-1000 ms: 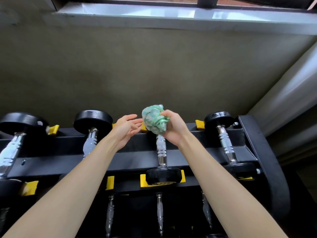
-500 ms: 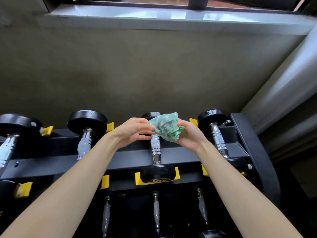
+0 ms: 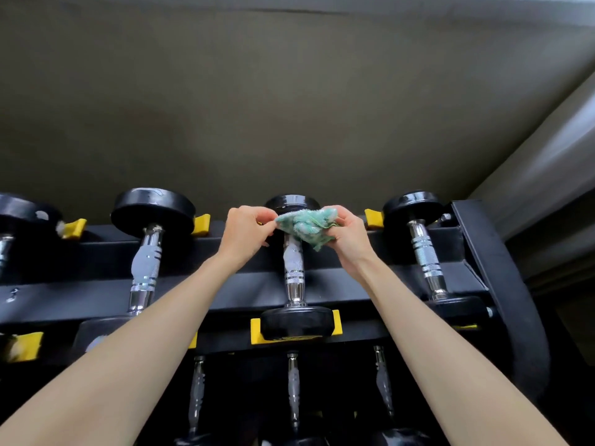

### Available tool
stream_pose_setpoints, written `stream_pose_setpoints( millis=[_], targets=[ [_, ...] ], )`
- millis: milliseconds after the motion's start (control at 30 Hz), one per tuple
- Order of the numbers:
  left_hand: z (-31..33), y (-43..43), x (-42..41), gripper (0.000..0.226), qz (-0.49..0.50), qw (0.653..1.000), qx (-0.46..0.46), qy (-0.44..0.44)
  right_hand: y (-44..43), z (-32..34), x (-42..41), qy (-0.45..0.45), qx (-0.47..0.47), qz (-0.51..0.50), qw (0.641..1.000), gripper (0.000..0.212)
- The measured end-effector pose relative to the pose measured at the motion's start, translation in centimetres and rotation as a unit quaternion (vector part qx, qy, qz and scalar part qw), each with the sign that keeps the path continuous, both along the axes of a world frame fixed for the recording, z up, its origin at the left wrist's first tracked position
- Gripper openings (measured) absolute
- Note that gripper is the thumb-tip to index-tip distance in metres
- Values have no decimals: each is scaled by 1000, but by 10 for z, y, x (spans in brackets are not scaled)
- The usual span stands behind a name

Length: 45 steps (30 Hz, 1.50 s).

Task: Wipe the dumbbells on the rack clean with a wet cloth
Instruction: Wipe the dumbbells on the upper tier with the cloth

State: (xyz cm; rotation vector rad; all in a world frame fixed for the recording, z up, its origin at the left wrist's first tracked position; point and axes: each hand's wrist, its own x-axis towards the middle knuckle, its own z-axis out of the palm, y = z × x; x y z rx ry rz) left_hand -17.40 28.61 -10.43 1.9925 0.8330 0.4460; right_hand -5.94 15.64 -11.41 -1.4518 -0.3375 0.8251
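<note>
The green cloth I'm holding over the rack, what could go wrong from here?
1. The green cloth is pinched only at its edges by the left hand and right hand; it could slip and drop behind the rack.
2. Wiping hard might roll the middle dumbbell out of its yellow cradle.

A gym weights area. A black rack (image 3: 495, 252) with yellow cradles (image 3: 373, 218) carries chrome-handled dumbbells (image 3: 294, 275) just beyond the fingers (image 3: 257, 217).
</note>
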Motion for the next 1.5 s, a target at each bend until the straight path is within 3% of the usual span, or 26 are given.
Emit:
stream_pose_setpoints(
  millis=[133,400,633,1067,1200,1267,1400,1500],
  targets=[
    [-20,6,1,11,9,998,68,9,3,-12,-4,-11,3,-45,999,46],
    [-22,-5,-4,17,-99,982,144,76,-10,-20,-6,85,-15,-21,996,49],
    [-24,-12,-19,19,-165,969,145,116,-23,-20,-13,115,-40,16,992,45],
    [-18,-30,-39,28,-197,956,104,192,-40,-17,-31,158,-93,21,983,43],
    [-15,-32,-43,24,-200,955,58,210,-45,-11,-35,185,-126,7,975,46],
    [-5,-27,-46,17,-190,962,-13,195,-46,-6,-34,229,-134,-17,964,44],
    [28,-21,-47,16,-146,970,-158,116,-42,21,-25,268,-137,-42,953,26],
    [52,-25,-41,12,-101,954,-277,49,-38,41,-22,298,-98,-55,948,29]
  ],
)
